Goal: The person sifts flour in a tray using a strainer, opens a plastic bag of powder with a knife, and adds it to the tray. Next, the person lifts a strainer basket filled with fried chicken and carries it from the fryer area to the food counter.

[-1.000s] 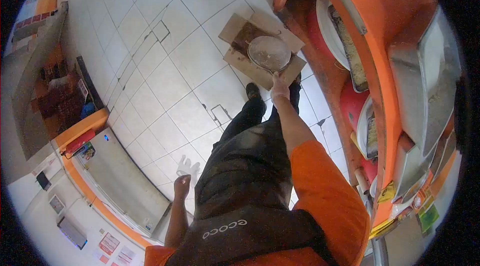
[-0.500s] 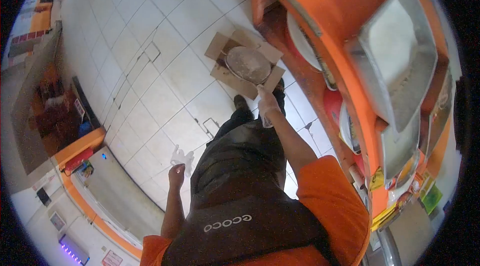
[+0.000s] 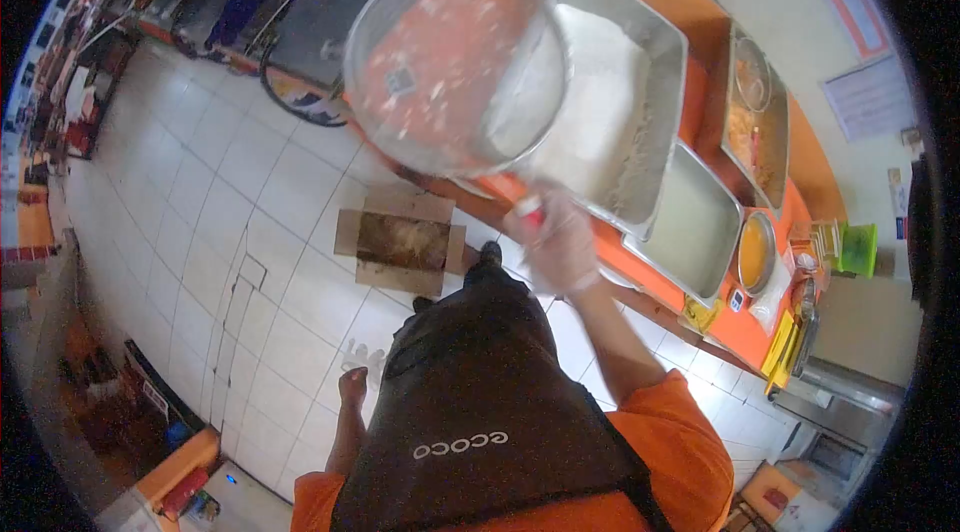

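Moved: since half a second earlier, the round mesh sieve had left the cardboard box and risen beside the orange counter.
Sieve: at 12 o'clock, pale flakes on its mesh, its right side overlapping the flour-like powder tray in view; whether they touched could not be told.
Right hand: in a see-through glove, fingers wrapped round the sieve's red-and-white handle.
Left hand: at 7 o'clock, fingers curled closed, a limp glove at their tips; whether they gripped it could not be told.
Box: on the tiled floor at 9 o'clock, flaps spread, powder inside.
Counter, 3 o'clock: bowl of yellow-orange contents.
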A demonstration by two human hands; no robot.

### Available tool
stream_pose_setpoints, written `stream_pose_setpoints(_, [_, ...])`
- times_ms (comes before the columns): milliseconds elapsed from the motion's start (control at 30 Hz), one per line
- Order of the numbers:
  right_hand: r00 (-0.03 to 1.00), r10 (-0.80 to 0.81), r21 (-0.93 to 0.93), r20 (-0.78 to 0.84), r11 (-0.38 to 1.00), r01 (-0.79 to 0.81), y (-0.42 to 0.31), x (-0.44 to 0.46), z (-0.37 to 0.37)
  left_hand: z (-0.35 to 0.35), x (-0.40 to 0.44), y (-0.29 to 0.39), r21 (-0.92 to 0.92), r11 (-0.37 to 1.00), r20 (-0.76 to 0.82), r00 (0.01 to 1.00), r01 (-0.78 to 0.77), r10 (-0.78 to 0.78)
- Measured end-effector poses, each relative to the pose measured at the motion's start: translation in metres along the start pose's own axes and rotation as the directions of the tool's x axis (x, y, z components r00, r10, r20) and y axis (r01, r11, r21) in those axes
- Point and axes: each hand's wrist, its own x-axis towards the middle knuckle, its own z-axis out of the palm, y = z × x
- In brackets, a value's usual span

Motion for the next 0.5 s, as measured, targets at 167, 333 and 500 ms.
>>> stream_pose_setpoints(167, [0.933,-0.145,-0.309,-0.330,0.950,0.039,0.048,0.105,-0.117,-0.011,0.022,0.152,0.140,0.979,-0.078,0.984,-0.147,0.159])
stream_pose_setpoints(333, [0.969,0.005,-0.143,-0.245,0.989,-0.041,0.144,0.186,-0.176,-0.031,0.054,0.259,0.210,0.904,-0.274,0.866,-0.371,0.419])
stream_pose_setpoints(500, [0.990,-0.058,-0.587,-0.128,0.809,-0.028,0.203,0.215,-0.195,-0.052,0.009,0.465,0.237,0.830,-0.456,0.697,-0.505,0.554])
